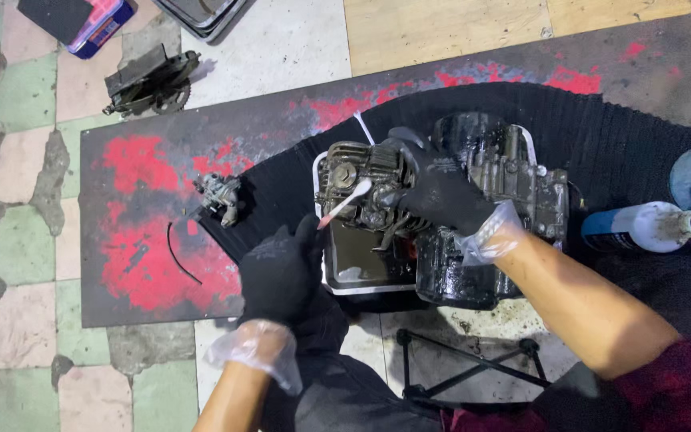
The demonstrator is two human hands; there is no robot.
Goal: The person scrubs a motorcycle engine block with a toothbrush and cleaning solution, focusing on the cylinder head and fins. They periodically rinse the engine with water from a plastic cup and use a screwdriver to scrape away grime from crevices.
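Patchy green and pink floor tiles are surrounding a dark board splashed with red paint, and a black ribbed mat is lying across the board's far right part. Near the middle of the mat's near edge, a greasy black engine block is sitting partly in a white-rimmed tray.

Both hands are wearing black gloves over clear plastic ones. The right hand is clamping down on top of the engine, gripping it to steady it. The left hand is pinching a white brush whose tip is working at the finned cylinder end on the engine's left. Judging by the oily shine and dirt all over the casing, the cleaning is looking far from finished.

A blue and white spray bottle is lying at the mat's right edge. A small carburettor is resting near the board's middle, beside a thin curved wire. Beyond the board's far left corner, a dark toothed part is sitting on the tiles.
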